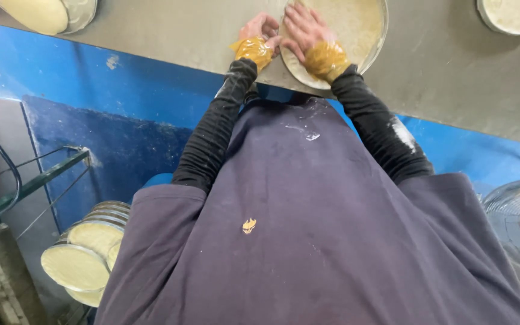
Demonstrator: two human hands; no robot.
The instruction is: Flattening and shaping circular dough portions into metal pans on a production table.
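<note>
Dark apron (308, 241), right hand (304, 27) flat on pale dough-lined round pan (362, 30)

Black long sleeves (212, 138), amber wrist wraps (326, 59), flour-smudged dark purple apron (308, 229).

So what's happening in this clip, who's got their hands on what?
A person in a dark apron stands at a grey counter, looking down at their own hands. The right hand lies flat on pale dough spread in a round metal pan. The left hand rests at the pan's rim, fingers curled. Both wrists are wrapped in yellowish film. More dough-filled pans are stacked low beside the person, and another pan sits further along the counter.
</note>
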